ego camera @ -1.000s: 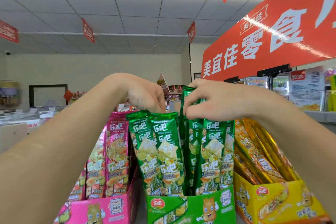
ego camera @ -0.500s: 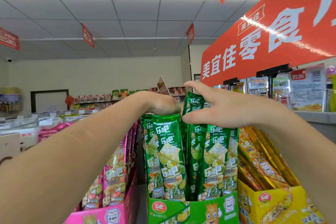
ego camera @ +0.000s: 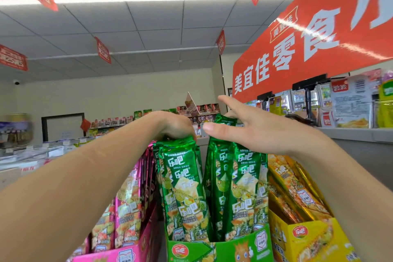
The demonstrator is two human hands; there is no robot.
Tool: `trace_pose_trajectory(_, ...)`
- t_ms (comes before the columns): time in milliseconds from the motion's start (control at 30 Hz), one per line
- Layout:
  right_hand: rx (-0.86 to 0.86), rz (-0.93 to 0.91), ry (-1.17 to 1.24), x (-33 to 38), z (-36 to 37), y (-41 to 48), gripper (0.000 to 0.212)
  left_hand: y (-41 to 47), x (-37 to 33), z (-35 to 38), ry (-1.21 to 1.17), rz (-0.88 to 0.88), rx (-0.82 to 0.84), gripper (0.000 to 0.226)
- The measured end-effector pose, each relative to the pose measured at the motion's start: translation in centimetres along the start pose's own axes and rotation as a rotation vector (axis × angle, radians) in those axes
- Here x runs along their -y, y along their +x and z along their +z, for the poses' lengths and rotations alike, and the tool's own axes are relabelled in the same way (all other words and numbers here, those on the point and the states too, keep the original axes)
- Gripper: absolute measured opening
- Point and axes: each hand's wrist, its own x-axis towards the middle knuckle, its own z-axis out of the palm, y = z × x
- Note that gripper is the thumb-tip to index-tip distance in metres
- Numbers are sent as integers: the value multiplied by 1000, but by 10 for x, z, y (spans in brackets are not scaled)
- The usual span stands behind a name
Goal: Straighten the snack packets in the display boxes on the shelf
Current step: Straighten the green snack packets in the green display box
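Note:
Tall green snack packets (ego camera: 187, 189) stand upright in a green display box (ego camera: 238, 249), in a left bunch and a right bunch (ego camera: 240, 189) with a gap between. My left hand (ego camera: 176, 125) grips the top edges of the left bunch, fingers curled down over them. My right hand (ego camera: 242, 125) hovers over the right bunch with fingers spread and straight, its palm against the packet tops. A pink display box (ego camera: 119, 255) with pink packets (ego camera: 127, 198) stands to the left. To the right, a yellow box (ego camera: 306, 238) holds leaning yellow packets (ego camera: 295, 189).
A large red sign (ego camera: 308, 49) hangs over the counter at right, with shelves of goods (ego camera: 350, 104) beneath it. More shelves with snacks (ego camera: 119, 121) line the far wall. Red banners (ego camera: 103, 50) hang from the ceiling.
My right hand has released its pinch and spread its fingers open over the right bunch. The view has shifted rightward. The left bunch now stands straighter under my left hand.

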Motion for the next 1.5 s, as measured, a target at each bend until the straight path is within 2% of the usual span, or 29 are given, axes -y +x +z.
trace_pose_trajectory(133,-77,-25,91,-5,7,-1,105,10,4,0,76,-30,-84,28)
trace_pose_trajectory(233,-92,-25,172,-8,9,0,99,14,5,4,109,-49,-164,29)
trace_pose_trajectory(400,-97,-60,201,-5,3,3,61,6,2,7,49,-34,-224,26)
trace_pose_trajectory(533,-10,-33,86,6,-10,17,53,1,2,3,18,26,-339,14)
trace_pose_trajectory(667,41,-35,-15,11,-17,46,14,-5,-2,1,37,114,-543,24)
trace_pose_trajectory(700,44,-31,-22,13,-17,52,11,-6,-2,2,43,125,-584,23)
trace_pose_trajectory(800,79,-31,-62,18,-15,67,12,-10,-1,1,-22,162,-729,14)
trace_pose_trajectory(867,142,-47,-189,18,-9,73,14,-14,-2,-4,-85,197,-799,8)
trace_pose_trajectory(967,235,-22,-313,19,3,73,34,-20,-1,-6,-106,213,-790,12)
trace_pose_trajectory(1100,316,-5,-372,25,-3,76,30,-26,3,0,-169,235,-882,8)
trace_pose_trajectory(1200,285,5,-162,24,-5,71,30,-33,4,-2,-286,236,-1044,4)
trace_pose_trajectory(1267,175,-19,-45,18,-6,68,32,-39,3,-6,-371,276,-1175,2)
trace_pose_trajectory(1400,14,-70,77,13,-5,65,69,-62,-8,-13,-481,486,-1394,2)
trace_pose_trajectory(1500,-49,-210,267,19,-2,64,52,-83,-22,-17,-578,676,-1429,7)
